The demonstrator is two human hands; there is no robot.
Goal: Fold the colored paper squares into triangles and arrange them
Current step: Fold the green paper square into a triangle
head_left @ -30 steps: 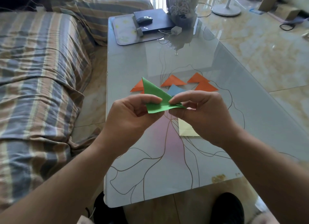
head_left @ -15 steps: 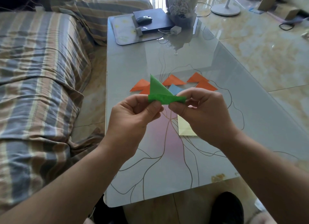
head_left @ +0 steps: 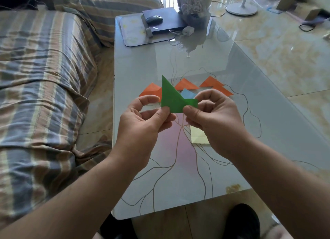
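I hold a green paper point(head_left: 172, 97), partly folded with one point sticking up, in the air above the table. My left hand point(head_left: 142, 124) pinches its lower left edge between thumb and forefinger. My right hand point(head_left: 214, 119) pinches its lower right part. Behind it, several orange paper triangles point(head_left: 186, 84) lie in a row on the glass table point(head_left: 146, 64), and a light blue paper point(head_left: 187, 93) lies among them. A pale yellow paper square point(head_left: 198, 136) lies flat under my right hand, partly hidden.
A striped sofa point(head_left: 44, 78) runs along the table's left side. At the far end sit a tray point(head_left: 132, 31), a dark laptop point(head_left: 166, 19) with a mouse point(head_left: 154, 18), a charger point(head_left: 188, 31) and a wrapped bouquet point(head_left: 194, 6). A fan base point(head_left: 242, 10) stands on the floor.
The green paper has turned from lying nearly flat to standing more upright, its point now straight up. Both hands rose slightly and kept their pinch on it.
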